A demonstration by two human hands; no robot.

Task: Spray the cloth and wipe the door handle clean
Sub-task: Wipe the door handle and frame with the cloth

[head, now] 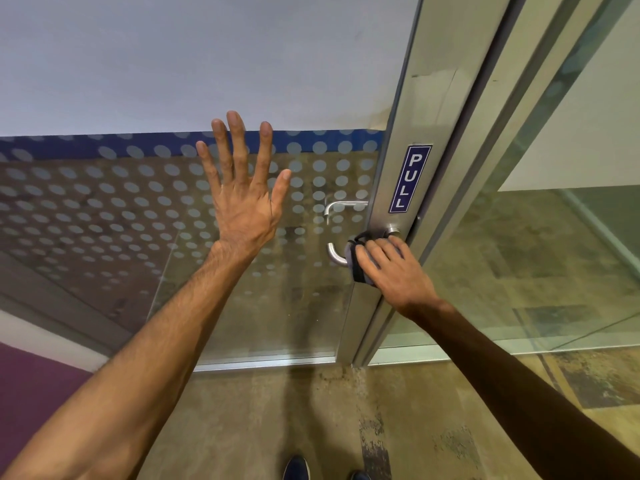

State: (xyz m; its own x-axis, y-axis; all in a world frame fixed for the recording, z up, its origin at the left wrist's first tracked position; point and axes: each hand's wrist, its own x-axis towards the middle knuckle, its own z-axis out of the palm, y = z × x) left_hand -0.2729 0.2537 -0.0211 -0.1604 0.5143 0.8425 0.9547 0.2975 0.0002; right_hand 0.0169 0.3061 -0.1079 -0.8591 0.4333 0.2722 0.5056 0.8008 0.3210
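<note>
A silver lever door handle [335, 253] sticks out from the metal door frame [412, 126], below a blue PULL sign [409, 178]. A dark grey cloth [356, 261] is wrapped around the handle's shaft. My right hand [394, 271] is closed over the cloth and the handle. Only the handle's curved left end and its round base show. My left hand [242, 188] lies flat against the glass door panel [104, 209], fingers spread, holding nothing. No spray bottle is in view.
A second handle [341, 206] shows through the dotted frosted glass, on the far side. A fixed glass pane [536, 265] stands to the right of the frame. Stained concrete floor [259, 410] lies below, with my shoe tips [297, 467] at the bottom edge.
</note>
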